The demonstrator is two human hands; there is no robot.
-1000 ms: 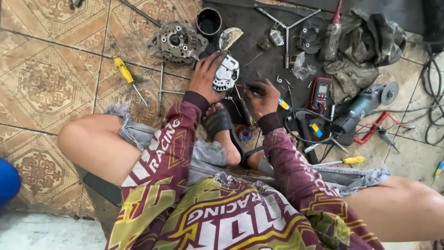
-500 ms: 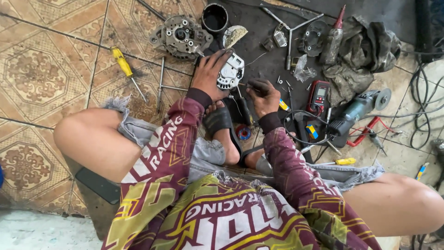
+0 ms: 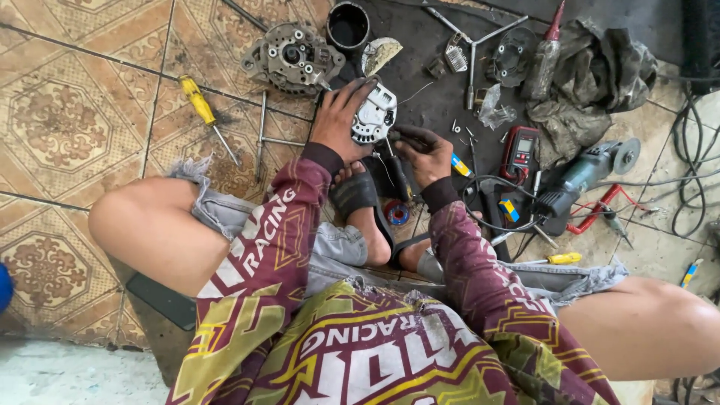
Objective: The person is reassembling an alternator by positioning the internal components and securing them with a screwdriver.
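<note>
sitting left of centre in the upper frame, a yellow-handled screwdriver (image 3: 196, 101) lies on the tiles, handle toward the top. right of it rests a grey alternator housing (image 3: 291, 54). the left hand (image 3: 339, 120) is closed around a white alternator part (image 3: 373, 114), gripping it from the left. just right, the right hand (image 3: 421, 152) is curled shut on a dark tool (image 3: 395, 136), its tip pointing left into the part. further right lie a red multimeter (image 3: 519, 150) and an angle grinder (image 3: 583, 176).
</note>
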